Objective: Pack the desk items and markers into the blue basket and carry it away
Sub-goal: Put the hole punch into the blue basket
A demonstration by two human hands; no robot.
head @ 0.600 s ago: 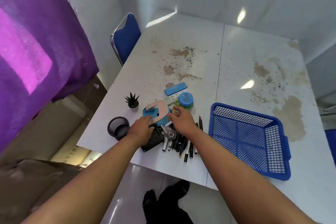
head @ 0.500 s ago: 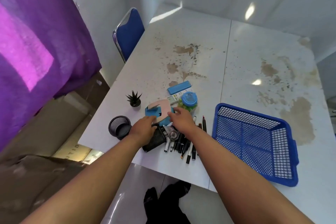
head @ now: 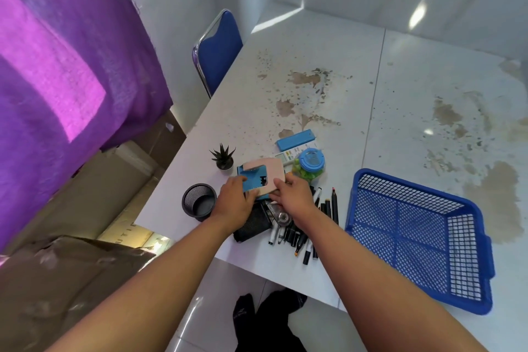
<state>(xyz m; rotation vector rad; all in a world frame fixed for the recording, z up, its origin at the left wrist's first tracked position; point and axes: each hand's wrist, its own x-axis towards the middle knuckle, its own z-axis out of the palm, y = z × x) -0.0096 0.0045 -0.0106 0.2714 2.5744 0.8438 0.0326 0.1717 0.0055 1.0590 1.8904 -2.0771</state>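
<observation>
Bottom centre, two feet in dark socks stand on the glossy floor, and both bare forearms reach up over the near edge of the stained white table. Just past that edge, mid-frame, a heap of black markers lies fanned out, touching a black mesh pouch on its left. Right above them, the left hand curls its fingers round the left side of a flat blue card, while the right hand pinches the lower right corner of the pink pad behind it. The blue plastic mesh basket sits at lower right, just beside the markers. Left of the hands stands a round black mesh cup. Beyond are a small potted plant, a blue-lidded jar of green pieces and a blue rectangular case. Farther back are a blue chair and, upper left, a purple curtain.
</observation>
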